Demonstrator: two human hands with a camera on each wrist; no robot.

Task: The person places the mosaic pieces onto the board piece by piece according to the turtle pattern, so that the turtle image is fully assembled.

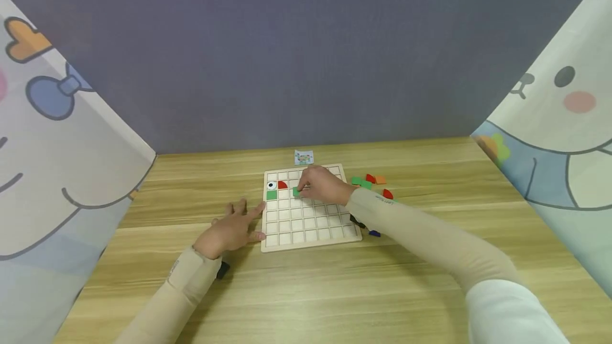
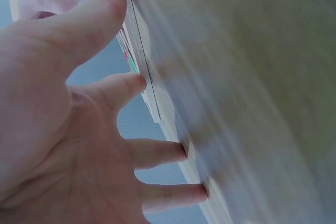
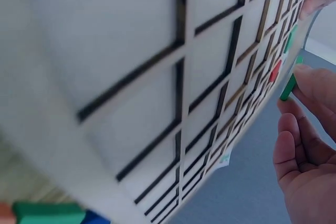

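A pale wooden grid board point(image 1: 306, 224) lies on the table. My right hand point(image 1: 325, 185) pinches a green square tile point(image 3: 291, 81) between thumb and fingertip, over the board's upper rows. In the head view that tile shows just left of the fingers. Set in the board's upper left are an eye tile point(image 1: 271, 185), a red quarter-round tile point(image 1: 282, 185) and another green tile point(image 1: 271, 195). My left hand point(image 1: 234, 230) has its fingers spread, thumb and index touching the board's left edge. Its other fingertips rest on the table in the left wrist view.
Beyond the board's far edge lies a small picture card point(image 1: 304, 157). Loose tiles, including green ones point(image 1: 365, 185), a red one point(image 1: 388, 194), an orange one point(image 1: 380, 180) and a dark blue one point(image 1: 374, 233), lie to its right, partly hidden by the right forearm. A grey wall point(image 1: 306, 68) stands behind.
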